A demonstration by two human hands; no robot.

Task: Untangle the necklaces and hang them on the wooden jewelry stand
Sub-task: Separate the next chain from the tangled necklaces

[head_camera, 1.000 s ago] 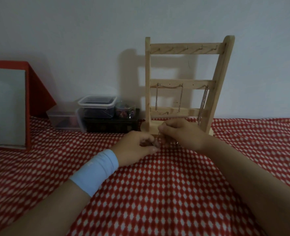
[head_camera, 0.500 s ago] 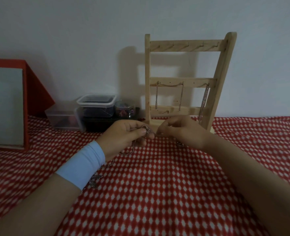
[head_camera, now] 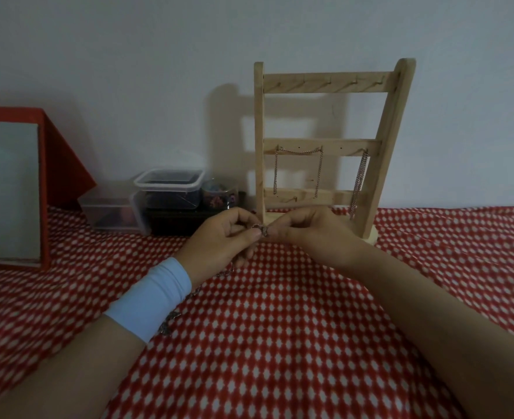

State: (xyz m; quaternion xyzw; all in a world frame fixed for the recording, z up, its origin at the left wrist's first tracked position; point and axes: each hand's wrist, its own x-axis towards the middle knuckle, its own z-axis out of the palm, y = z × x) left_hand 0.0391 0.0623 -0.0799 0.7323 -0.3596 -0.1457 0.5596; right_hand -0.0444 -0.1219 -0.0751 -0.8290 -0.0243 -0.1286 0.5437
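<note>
Necklace knot (head_camera: 260, 229) first, says the desk: where do you have it?

Me: Dead centre, pinched between my left hand (head_camera: 222, 237) and right hand (head_camera: 310, 231). Thumb and forefinger of each close on it and the other fingers curl in. I hold it up off the red cloth (head_camera: 279, 343) so the links can be picked apart. Its loose chain (head_camera: 171, 320) trails under my left wrist toward seven o'clock.

Desk: And the stand?

Me: The wooden jewelry stand (head_camera: 322, 143) is at twelve o'clock, just behind my hands; I judge it is set close so that hanging is a short reach. Two hung chains (head_camera: 298, 152) are already on its middle bar.

Desk: Any writing?

Me: None I can read. The clear tubs (head_camera: 168, 189) at ten o'clock show no legible label.
</note>
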